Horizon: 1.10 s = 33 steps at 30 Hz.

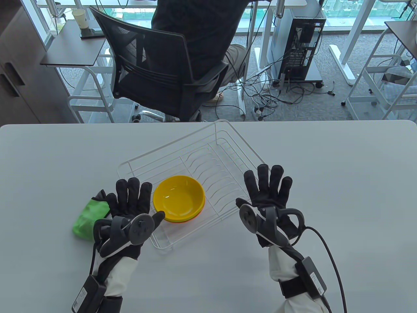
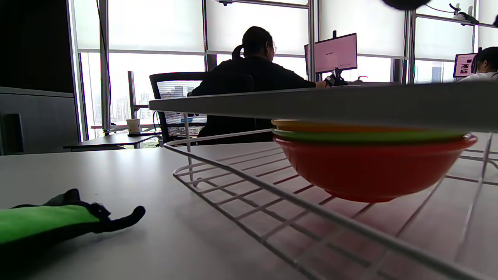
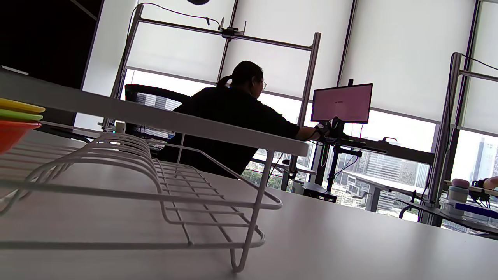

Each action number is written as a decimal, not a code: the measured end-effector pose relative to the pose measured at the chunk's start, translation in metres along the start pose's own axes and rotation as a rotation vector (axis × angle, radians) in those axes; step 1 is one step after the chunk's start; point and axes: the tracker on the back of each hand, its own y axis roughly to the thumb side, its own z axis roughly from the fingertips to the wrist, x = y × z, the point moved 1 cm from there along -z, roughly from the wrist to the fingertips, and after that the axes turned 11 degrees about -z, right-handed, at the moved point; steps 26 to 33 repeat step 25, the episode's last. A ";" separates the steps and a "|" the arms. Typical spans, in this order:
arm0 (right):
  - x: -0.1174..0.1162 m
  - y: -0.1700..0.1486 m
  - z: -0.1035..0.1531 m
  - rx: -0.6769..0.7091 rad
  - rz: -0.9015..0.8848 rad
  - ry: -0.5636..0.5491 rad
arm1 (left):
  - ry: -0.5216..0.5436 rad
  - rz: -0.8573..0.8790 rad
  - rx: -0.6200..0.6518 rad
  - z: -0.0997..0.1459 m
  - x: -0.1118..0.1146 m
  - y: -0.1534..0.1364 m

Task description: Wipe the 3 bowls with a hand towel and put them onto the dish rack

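Observation:
Three bowls sit nested inside the white wire dish rack (image 1: 224, 143): a yellow bowl (image 1: 179, 197) on top, a green bowl (image 2: 365, 136) under it and a red bowl (image 2: 369, 171) at the bottom. The folded green hand towel (image 1: 88, 218) lies on the table left of the rack. My left hand (image 1: 130, 199) lies flat with straight fingers between towel and bowls, holding nothing. My right hand (image 1: 268, 187) is spread flat at the rack's right front corner, empty. In the right wrist view the rack (image 3: 163, 182) and the bowl rims (image 3: 15, 112) show at the left.
The white table (image 1: 342, 182) stretches to the right and left of the rack. Beyond its far edge a person sits in a black office chair (image 1: 156, 75) with the back to me, beside a computer tower (image 1: 299, 42) and loose cables.

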 end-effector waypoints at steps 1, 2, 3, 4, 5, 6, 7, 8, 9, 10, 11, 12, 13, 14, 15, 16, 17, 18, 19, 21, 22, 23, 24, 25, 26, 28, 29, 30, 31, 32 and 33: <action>0.000 0.000 0.000 -0.001 -0.003 0.001 | 0.004 -0.009 0.000 0.000 0.000 0.000; 0.000 0.001 0.000 -0.003 -0.005 0.003 | 0.019 -0.029 -0.001 0.000 0.000 0.000; 0.000 0.001 0.000 -0.004 -0.004 0.005 | 0.025 -0.046 -0.001 0.000 0.000 -0.001; 0.000 0.001 0.000 -0.003 -0.003 0.006 | 0.027 -0.050 -0.002 0.000 0.000 -0.001; 0.000 0.002 0.000 -0.001 -0.002 0.007 | 0.032 -0.050 -0.003 0.001 -0.001 -0.001; 0.000 0.002 0.001 0.000 -0.001 0.007 | 0.037 -0.048 -0.005 0.001 -0.001 -0.001; 0.000 0.003 0.001 0.002 0.001 0.007 | 0.045 -0.044 -0.008 0.001 -0.001 -0.001; 0.000 0.003 0.001 0.002 0.003 0.007 | 0.049 -0.045 -0.009 0.001 -0.001 -0.002; -0.001 0.003 0.001 0.002 0.009 0.006 | 0.048 -0.048 -0.012 0.001 -0.001 -0.002; -0.001 0.004 0.000 -0.001 0.019 0.005 | 0.037 -0.049 -0.014 0.000 0.000 -0.002; -0.001 0.003 0.000 -0.002 0.022 0.007 | 0.032 -0.049 -0.014 0.000 0.002 -0.002; -0.001 0.003 0.000 -0.004 0.024 0.008 | 0.019 -0.049 -0.014 0.000 0.003 -0.003; -0.001 0.003 0.000 -0.005 0.024 0.008 | 0.009 -0.049 -0.014 -0.001 0.004 -0.003; 0.000 0.003 0.001 -0.008 0.023 0.009 | -0.007 -0.048 -0.013 -0.001 0.006 -0.003; -0.001 0.002 0.001 -0.012 0.020 0.008 | -0.024 -0.046 -0.012 -0.001 0.008 -0.004; -0.001 0.002 0.001 -0.015 0.018 0.009 | -0.037 -0.044 -0.011 -0.001 0.010 -0.004; -0.001 0.002 0.001 -0.017 0.017 0.013 | -0.048 -0.047 -0.011 -0.001 0.011 -0.004; -0.001 0.002 0.001 -0.020 0.018 0.016 | -0.044 -0.055 -0.011 -0.001 0.011 -0.004; -0.001 0.002 0.001 -0.021 0.020 0.018 | -0.043 -0.057 -0.012 -0.001 0.011 -0.004; -0.001 0.002 0.001 -0.020 0.025 0.021 | -0.038 -0.051 -0.014 -0.001 0.011 -0.005; -0.002 0.003 0.001 -0.020 0.025 0.023 | -0.032 -0.045 -0.016 -0.001 0.011 -0.005; -0.002 0.003 0.001 -0.021 0.024 0.026 | -0.033 -0.043 -0.016 -0.002 0.011 -0.005; -0.002 0.003 0.001 -0.022 0.023 0.030 | -0.035 -0.042 -0.015 -0.002 0.011 -0.005; -0.002 0.003 0.002 -0.022 0.024 0.034 | -0.037 -0.044 -0.016 -0.002 0.011 -0.005; -0.002 0.003 0.002 -0.022 0.024 0.034 | -0.037 -0.044 -0.016 -0.002 0.011 -0.005; -0.002 0.003 0.002 -0.022 0.024 0.034 | -0.037 -0.044 -0.016 -0.002 0.011 -0.005; -0.002 0.003 0.002 -0.022 0.024 0.034 | -0.037 -0.044 -0.016 -0.002 0.011 -0.005; -0.002 0.003 0.002 -0.022 0.024 0.034 | -0.037 -0.044 -0.016 -0.002 0.011 -0.005; -0.002 0.003 0.002 -0.022 0.024 0.034 | -0.037 -0.044 -0.016 -0.002 0.011 -0.005; -0.002 0.003 0.002 -0.022 0.024 0.034 | -0.037 -0.044 -0.016 -0.002 0.011 -0.005; -0.002 0.003 0.002 -0.022 0.024 0.034 | -0.037 -0.044 -0.016 -0.002 0.011 -0.005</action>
